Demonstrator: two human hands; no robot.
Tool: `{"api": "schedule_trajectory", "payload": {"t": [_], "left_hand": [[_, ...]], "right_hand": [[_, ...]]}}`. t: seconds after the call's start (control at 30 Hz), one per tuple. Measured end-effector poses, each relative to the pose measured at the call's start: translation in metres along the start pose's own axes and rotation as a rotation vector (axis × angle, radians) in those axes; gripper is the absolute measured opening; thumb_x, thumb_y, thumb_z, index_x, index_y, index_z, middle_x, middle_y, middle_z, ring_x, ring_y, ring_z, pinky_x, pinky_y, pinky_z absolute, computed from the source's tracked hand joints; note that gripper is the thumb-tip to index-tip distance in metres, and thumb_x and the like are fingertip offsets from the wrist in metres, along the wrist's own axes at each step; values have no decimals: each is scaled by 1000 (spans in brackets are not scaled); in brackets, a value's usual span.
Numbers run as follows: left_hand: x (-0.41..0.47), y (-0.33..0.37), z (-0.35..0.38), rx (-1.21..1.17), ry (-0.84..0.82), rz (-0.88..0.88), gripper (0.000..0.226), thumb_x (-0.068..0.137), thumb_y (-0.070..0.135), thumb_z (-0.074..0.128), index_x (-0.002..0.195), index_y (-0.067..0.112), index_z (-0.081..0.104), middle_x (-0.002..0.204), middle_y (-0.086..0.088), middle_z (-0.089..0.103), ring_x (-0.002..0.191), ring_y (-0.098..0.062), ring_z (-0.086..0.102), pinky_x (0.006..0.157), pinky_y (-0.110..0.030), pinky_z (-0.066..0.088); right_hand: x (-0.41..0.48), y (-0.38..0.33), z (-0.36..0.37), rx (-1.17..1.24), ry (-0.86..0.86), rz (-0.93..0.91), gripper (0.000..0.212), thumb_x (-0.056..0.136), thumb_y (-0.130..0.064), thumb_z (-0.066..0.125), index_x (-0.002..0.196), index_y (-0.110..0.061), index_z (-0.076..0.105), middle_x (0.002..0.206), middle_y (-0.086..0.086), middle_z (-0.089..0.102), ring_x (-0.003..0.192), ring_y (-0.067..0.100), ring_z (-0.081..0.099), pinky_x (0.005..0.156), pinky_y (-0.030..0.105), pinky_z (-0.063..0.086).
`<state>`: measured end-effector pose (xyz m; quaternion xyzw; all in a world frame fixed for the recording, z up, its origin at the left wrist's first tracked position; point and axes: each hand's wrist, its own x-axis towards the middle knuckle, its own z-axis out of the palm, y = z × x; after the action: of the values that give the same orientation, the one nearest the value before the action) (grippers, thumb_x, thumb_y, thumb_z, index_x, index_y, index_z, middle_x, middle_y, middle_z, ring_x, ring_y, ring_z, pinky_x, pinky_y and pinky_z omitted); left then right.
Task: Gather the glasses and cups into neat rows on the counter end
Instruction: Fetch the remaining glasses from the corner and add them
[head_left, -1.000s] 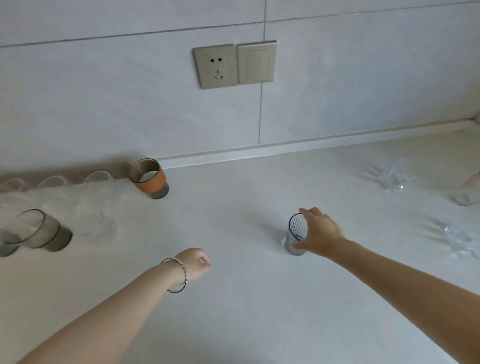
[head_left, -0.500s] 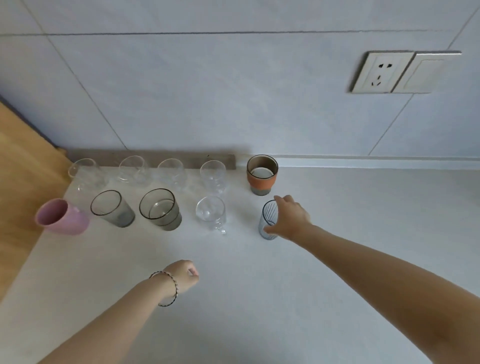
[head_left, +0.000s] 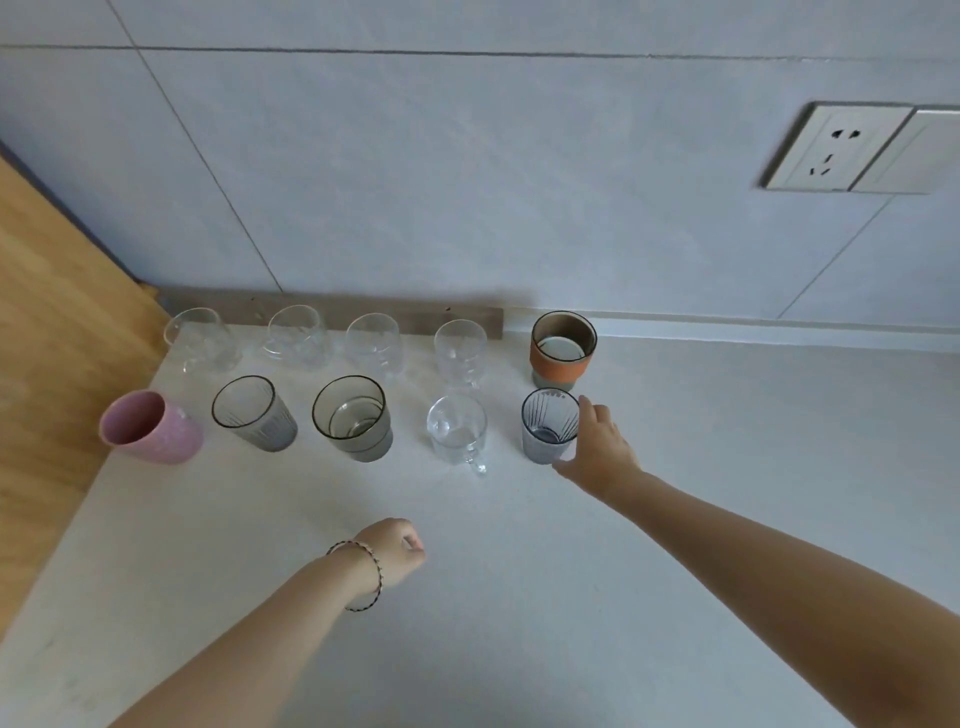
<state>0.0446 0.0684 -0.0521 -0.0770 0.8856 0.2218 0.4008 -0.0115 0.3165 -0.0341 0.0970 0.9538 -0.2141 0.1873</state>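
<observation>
At the left end of the counter, near row: matte pink cup, ribbed grey glass, smoky tumbler (left hand nearer, clenched, empty), clear handled mug, then blue line-patterned cup, right hand grasping its right wall, probably squaring it with the orange-banded cup just beyond.

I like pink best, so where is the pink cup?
Head view: the pink cup is at the front row's left end, by the wooden panel, just left of a grey glass.

Grey tiled wall, white wall socket beside switch plate, wooden panel at left, brown strip along wall base
</observation>
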Motion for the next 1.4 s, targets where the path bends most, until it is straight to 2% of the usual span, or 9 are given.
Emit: {"api": "schedule_trajectory", "payload": {"t": [0.13, 0.27, 0.43, 0.57, 0.73, 0.97, 1.17, 1.27, 1.4], "left_hand": [[4, 33, 14, 72, -20, 46, 19, 88, 24, 49, 70, 32, 47, 91, 4, 55, 88, -18, 59, 78, -25, 47], [5, 93, 39, 199, -56, 151, 6, 89, 23, 48, 85, 26, 50, 97, 4, 52, 90, -14, 53, 77, -20, 40], [-9, 199, 83, 363, -110, 305, 4, 92, 22, 46, 90, 23, 49, 115, -4, 58, 91, -16, 50, 66, -19, 38], [-22, 291, 143, 473, -110, 419, 6, 92, 22, 44, 90, 24, 49, 103, 0, 54, 87, -15, 49, 56, -18, 37], [-46, 398, 241, 514, -140, 535, 6, 91, 23, 46, 88, 24, 50, 109, 0, 60, 89, -14, 52, 76, -19, 39], [-84, 515, 353, 583, -241, 628, 6, 90, 22, 46, 87, 24, 51, 92, 4, 54, 86, -16, 53, 64, -19, 41], [-92, 554, 400, 668, -270, 625, 14, 90, 19, 45, 79, 25, 50, 71, 10, 50, 82, -17, 53, 70, -19, 41], [-88, 558, 408, 691, -258, 601, 17, 90, 19, 45, 74, 25, 48, 66, 12, 48, 80, -17, 52, 56, -16, 37], [-82, 552, 404, 662, -257, 541, 24, 90, 21, 48, 67, 29, 46, 67, 12, 49, 77, -16, 52, 52, -16, 36]], "right_hand": [[-24, 55, -7, -11, -103, 76, 72, 87, -25, 63, 147, -13, 25, 146, 8, 29, 134, 23, 37, 103, 34, 41], [-53, 130, -29, 53, -118, 173, 42, 90, -26, 57, 131, -18, 51, 137, 4, 47, 128, 18, 46, 105, 31, 41], [-104, 237, -67, 169, -129, 341, 33, 90, -25, 55, 123, -19, 57, 125, 0, 59, 115, 17, 56, 92, 26, 44], [-153, 332, -98, 223, -83, 434, 34, 91, -24, 54, 124, -17, 56, 124, 1, 61, 117, 18, 55, 92, 27, 44], [-214, 454, -136, 240, 3, 513, 34, 91, -24, 54, 124, -18, 58, 123, 0, 62, 116, 18, 56, 87, 23, 41], [-285, 605, -197, 158, 207, 613, 45, 89, -26, 58, 132, -17, 51, 131, 7, 53, 117, 23, 55, 97, 27, 42], [-323, 681, -202, 94, 78, 828, 84, 72, -46, 73, 141, -16, 35, 138, 13, 40, 127, 32, 42, 101, 36, 40], [-330, 695, -183, 139, 29, 806, 89, 70, -43, 74, 144, -20, 30, 140, 10, 39, 125, 29, 47, 97, 34, 43], [-331, 701, -170, 125, 50, 759, 85, 70, -35, 74, 142, -22, 31, 134, 8, 41, 119, 27, 52, 89, 32, 47]]}}
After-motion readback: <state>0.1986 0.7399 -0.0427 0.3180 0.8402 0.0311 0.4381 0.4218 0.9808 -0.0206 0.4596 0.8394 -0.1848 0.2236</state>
